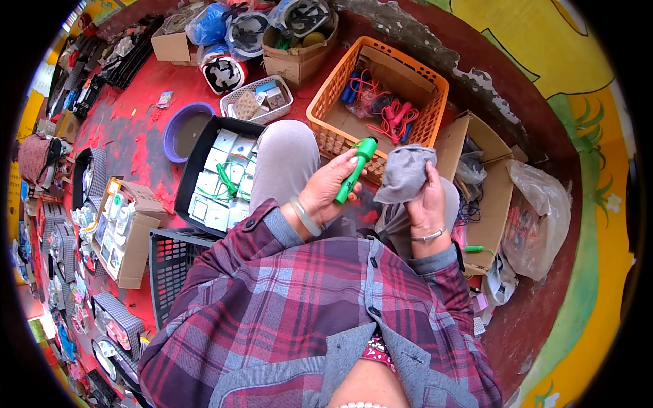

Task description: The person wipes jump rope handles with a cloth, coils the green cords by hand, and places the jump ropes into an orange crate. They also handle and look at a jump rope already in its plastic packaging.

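My left hand (331,190) is wrapped around a green stick-shaped handle (356,168), held upright over my knees. Close beside it on the right, my right hand (427,197) grips a crumpled grey cloth (404,173). The cloth's edge is near the green handle's top; whether they touch I cannot tell. Each wrist wears a bangle. Both plaid sleeves come in from the lower edge.
An orange basket (326,109) with red and blue corded items stands ahead. To the left lies a black tray (197,160) of white boxed items, and behind it a purple bowl (178,129). At right stands an open cardboard box (496,177) with plastic bags; a black crate (166,265) sits low left.
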